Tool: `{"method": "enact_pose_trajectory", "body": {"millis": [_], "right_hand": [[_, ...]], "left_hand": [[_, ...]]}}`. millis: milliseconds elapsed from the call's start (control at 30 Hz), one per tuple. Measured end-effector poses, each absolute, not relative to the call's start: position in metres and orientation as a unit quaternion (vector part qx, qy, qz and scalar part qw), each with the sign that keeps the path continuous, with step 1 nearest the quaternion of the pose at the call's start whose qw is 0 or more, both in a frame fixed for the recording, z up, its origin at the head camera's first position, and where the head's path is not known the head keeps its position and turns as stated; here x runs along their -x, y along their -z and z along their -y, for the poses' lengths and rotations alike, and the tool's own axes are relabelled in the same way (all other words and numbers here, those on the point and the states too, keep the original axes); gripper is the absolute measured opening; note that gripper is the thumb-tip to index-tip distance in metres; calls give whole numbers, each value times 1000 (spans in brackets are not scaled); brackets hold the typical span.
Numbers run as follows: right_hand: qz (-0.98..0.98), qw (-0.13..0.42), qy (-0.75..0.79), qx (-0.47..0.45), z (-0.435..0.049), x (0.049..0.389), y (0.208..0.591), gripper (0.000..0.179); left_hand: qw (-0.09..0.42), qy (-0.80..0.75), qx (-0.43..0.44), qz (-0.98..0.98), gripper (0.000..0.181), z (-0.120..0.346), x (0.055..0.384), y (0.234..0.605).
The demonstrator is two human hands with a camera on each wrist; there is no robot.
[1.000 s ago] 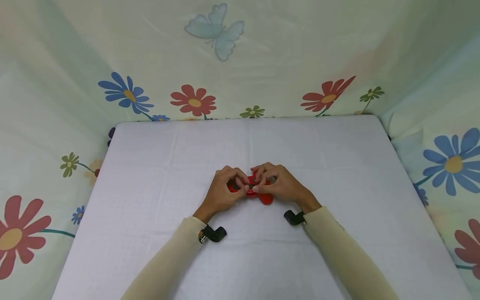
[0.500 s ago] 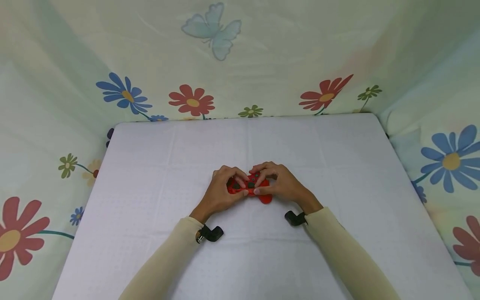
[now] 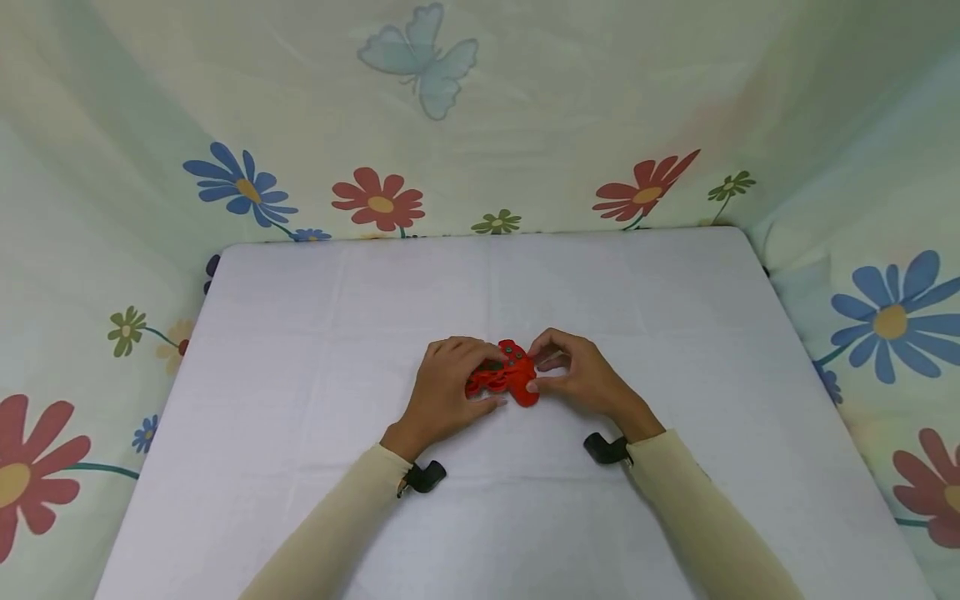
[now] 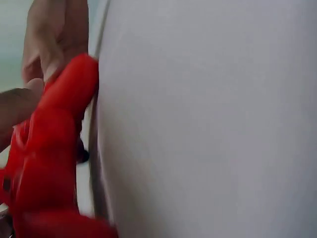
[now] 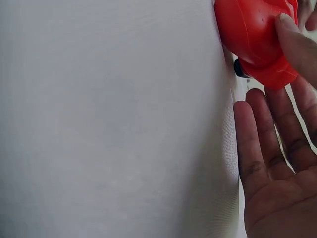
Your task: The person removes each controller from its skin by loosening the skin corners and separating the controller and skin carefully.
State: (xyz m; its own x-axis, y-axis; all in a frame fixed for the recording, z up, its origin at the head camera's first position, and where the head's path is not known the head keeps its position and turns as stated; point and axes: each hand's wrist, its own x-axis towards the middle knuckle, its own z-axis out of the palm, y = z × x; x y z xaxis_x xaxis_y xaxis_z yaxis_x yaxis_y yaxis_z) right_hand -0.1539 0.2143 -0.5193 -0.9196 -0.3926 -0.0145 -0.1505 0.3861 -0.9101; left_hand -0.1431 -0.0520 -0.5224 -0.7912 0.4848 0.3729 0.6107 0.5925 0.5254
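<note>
A red game controller [image 3: 520, 377] with dark green buttons lies between the hands near the middle of the table. My left hand [image 3: 446, 387] reaches over its left half, fingers across the top and thumb stretched out along the near side; this covers much of that half. My right hand [image 3: 588, 377] holds the right edge, thumb on the near side and fingertips at the far side. In the right wrist view the right thumb [image 5: 296, 47] presses the red handle [image 5: 250, 29], with several fingers extended below. The left wrist view shows the controller's near side [image 4: 47, 163], partly blurred.
A white cloth covers the table [image 3: 480, 508]. Behind it hangs a floral curtain [image 3: 480, 150], which also runs down both sides. Small black camera mounts [image 3: 606, 448] sit at the wrists.
Both hands were pinching at the controller's middle. The right hand has shifted right to its edge, and the left has spread over the left half. More of the controller's right side shows.
</note>
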Motion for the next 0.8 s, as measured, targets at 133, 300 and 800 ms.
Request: {"method": "enact_pose_trajectory", "body": {"millis": [133,300,800], "right_hand": [[-822,114,527,182,-218,158,524,36],[-825,119,513,205,-220,159,524,38],[-828,118,503,219,-216,159,517,15]], "left_hand": [[104,289,335,891,59,39,145,523],[113,297,321,892,56,34,146,524],[90,316,299,896,51,37,149,526]]}}
